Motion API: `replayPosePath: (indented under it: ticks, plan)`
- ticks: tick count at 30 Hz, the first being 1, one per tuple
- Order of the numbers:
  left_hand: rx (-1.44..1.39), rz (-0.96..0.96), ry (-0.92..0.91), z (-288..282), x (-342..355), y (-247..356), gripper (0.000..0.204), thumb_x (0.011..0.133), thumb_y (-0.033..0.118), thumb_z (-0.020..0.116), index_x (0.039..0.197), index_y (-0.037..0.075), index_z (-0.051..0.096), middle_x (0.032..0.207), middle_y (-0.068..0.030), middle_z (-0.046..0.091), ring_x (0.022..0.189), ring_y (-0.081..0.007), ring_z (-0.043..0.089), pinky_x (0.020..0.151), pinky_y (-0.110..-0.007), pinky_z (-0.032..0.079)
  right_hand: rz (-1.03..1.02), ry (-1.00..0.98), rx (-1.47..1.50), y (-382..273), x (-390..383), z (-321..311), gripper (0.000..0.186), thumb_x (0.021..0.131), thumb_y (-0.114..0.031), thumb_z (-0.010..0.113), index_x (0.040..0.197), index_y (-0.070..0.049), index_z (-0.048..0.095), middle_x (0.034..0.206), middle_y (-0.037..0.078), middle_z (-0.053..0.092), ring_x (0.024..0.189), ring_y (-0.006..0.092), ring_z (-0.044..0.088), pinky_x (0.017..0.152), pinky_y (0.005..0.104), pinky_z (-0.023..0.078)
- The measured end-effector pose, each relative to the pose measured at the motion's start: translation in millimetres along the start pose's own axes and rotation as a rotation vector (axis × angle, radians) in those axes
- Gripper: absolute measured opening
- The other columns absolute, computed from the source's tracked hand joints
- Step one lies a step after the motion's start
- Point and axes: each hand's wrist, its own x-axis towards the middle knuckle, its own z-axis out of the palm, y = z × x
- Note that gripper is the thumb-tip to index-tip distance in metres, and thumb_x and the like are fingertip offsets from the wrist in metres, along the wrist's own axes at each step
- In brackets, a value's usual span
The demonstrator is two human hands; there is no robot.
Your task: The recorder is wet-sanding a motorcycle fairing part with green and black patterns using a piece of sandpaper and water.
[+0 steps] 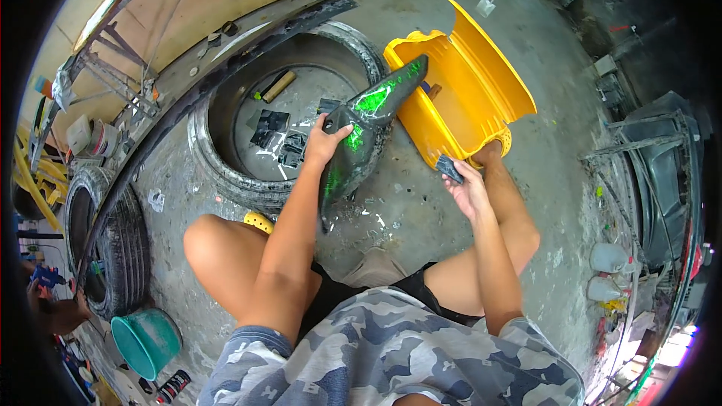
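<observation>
My left hand [325, 143] grips the edge of a curved black plastic fairing panel [340, 165] marked with bright green patches. The panel tilts over the right side of a tyre [218, 169] that lies flat on the floor. In my right hand [472, 192] is a small dark grey piece that looks like folded sandpaper [450, 169], pinched between fingers and thumb. That hand is apart from the panel, by the near end of a yellow plastic tub [415, 124]. Liquid and a small brown piece show inside the tub.
Dark square sheets [269, 128] and a brown block [280, 86] lie inside the tyre's ring. A long black strip [308, 16] crosses its far edge. Another tyre [113, 244] and a green bucket [147, 342] stand at left. Plastic jugs [608, 258] are at right.
</observation>
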Motion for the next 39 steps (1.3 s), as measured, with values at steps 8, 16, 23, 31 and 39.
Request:
replayPosePath:
  ticks: [8,16,23,31,39]
  plan:
    - [0.334,-0.077,-0.175,-23.1,-20.1,8.1,0.103,0.069,0.059,0.074,0.147,0.007,0.032,0.136,-0.0245,0.051,0.127,-0.035,0.049,0.106,-0.039,0.037,-0.115,0.051,-0.197,21.9,11.3,-9.6,0.025,0.085,-0.003,0.068,0.107,-0.001,0.055,0.095,0.007,0.063,0.078,0.0133,0.062,0.066,0.0227,0.05]
    - [0.582,-0.242,-0.138,-13.3,-15.6,31.4,0.101,0.075,0.063,0.067,0.151,0.013,0.024,0.149,-0.0233,0.031,0.133,-0.0456,0.035,0.109,-0.047,0.031,-0.261,0.079,-0.641,30.6,16.8,-12.0,0.025,0.081,-0.006,0.072,0.097,-0.006,0.053,0.079,0.003,0.064,0.071,0.0106,0.06,0.064,0.0242,0.046]
    - [0.193,0.322,-0.53,30.4,-60.2,79.2,0.054,0.086,0.03,0.069,0.133,0.01,0.051,0.115,-0.0133,0.061,0.102,-0.0244,0.059,0.09,-0.036,0.046,-0.185,0.031,-0.406,23.9,2.2,22.6,0.017,0.089,-0.009,0.066,0.1,-0.004,0.054,0.083,0.005,0.065,0.072,0.0133,0.061,0.067,0.0255,0.047]
    - [-0.054,0.267,-0.818,42.5,-89.1,95.6,0.043,0.087,0.002,0.064,0.129,0.008,0.054,0.107,-0.0049,0.062,0.089,-0.0118,0.06,0.081,-0.027,0.049,-0.007,-0.315,-0.003,30.0,-5.3,36.3,0.013,0.095,-0.013,0.058,0.104,-0.006,0.055,0.094,0.007,0.063,0.083,0.0132,0.059,0.073,0.0265,0.047]
    - [-0.14,0.193,-0.847,18.7,-104.3,109.8,0.029,0.085,0.005,0.07,0.112,0.001,0.06,0.1,-0.0062,0.066,0.088,-0.0123,0.064,0.075,-0.027,0.05,-0.032,-0.361,-0.151,35.4,-16.4,53.2,0.013,0.093,-0.013,0.062,0.102,-0.004,0.057,0.094,0.002,0.06,0.086,0.0094,0.056,0.077,0.0264,0.047]
